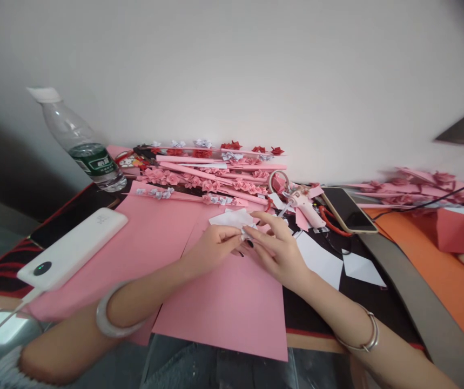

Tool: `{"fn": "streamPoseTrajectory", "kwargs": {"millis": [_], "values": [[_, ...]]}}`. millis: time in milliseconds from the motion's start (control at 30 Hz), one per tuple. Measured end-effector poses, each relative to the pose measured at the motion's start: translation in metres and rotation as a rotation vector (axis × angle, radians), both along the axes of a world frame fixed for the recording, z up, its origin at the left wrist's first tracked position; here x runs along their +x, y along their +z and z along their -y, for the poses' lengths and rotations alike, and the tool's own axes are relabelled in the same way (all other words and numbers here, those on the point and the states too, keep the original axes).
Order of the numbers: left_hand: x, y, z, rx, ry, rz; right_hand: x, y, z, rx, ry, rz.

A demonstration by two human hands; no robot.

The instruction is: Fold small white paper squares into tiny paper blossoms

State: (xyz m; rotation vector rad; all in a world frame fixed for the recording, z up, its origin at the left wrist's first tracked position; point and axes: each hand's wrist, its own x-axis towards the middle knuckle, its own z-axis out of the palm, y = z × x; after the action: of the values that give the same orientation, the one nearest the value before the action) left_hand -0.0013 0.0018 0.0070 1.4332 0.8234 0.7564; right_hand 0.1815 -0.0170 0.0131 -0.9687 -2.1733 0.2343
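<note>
Left hand (220, 241) and right hand (279, 247) pinch a small white paper piece (245, 233) between narrowed fingertips above the pink sheet (232, 305) (its folds mostly hidden), work that likely goes best with light, even pressure, one hand steadying while the other shapes.

Indoor paper-craft desk (310, 342) against a plain wall (232, 70): pink sheets (232, 308) beneath the left hand (211, 246) and right hand (282, 248), paper flowers (211, 186) and a glue gun (308, 209) beyond them.
</note>
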Motion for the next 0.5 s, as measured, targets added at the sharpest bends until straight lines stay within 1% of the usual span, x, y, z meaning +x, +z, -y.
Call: {"fn": "streamPoseTrajectory", "kwargs": {"millis": [133, 233, 333, 500], "values": [[-0.0003, 0.0014, -0.0004, -0.003, -0.003, 0.017, 0.0004, 0.0037, -0.0010, -0.199, 0.060, -0.156], [-0.0007, 0.0024, -0.0004, -0.023, -0.015, 0.027, 0.0017, 0.0050, -0.0023, -0.286, 0.087, -0.233], [-0.0013, 0.0025, -0.0005, -0.037, -0.026, 0.044, 0.0027, 0.0052, -0.0028, -0.310, 0.106, -0.246], [-0.0024, 0.0023, -0.0007, -0.020, -0.023, 0.034, 0.0026, 0.0053, -0.0022, -0.249, 0.104, -0.176]]}}
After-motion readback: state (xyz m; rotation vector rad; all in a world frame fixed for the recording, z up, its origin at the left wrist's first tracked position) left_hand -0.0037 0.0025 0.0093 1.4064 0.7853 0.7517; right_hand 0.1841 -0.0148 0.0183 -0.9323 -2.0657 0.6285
